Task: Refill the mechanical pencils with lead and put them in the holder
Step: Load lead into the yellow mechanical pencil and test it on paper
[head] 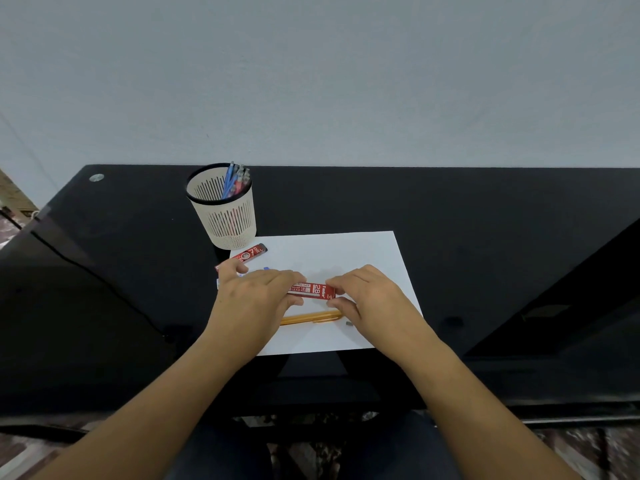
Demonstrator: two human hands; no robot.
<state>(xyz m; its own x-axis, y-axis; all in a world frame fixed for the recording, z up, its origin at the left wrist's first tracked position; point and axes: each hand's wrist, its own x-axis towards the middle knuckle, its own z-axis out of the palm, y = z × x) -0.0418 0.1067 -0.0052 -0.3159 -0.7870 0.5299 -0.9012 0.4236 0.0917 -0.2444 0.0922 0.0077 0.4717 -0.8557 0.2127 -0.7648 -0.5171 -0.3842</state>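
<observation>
Both hands hold a red 2B lead case (311, 290) above a white sheet of paper (346, 254). My left hand (256, 296) grips the case's left end, and my right hand (367, 296) pinches its right end between thumb and fingers. An orange mechanical pencil (308, 318) lies on the paper just below the case, with a small grey cap (348, 324) beside its right end. A cream slotted holder (225, 209) stands behind the paper at the left, with several blue and red pencils (235, 181) in it.
A second red lead case (247, 255) lies by the holder's base, partly behind my left hand. A small blue piece (266, 269) shows beside my left fingers. The black glass desk (485, 237) reaches to a grey wall; a cable (86, 271) crosses its left side.
</observation>
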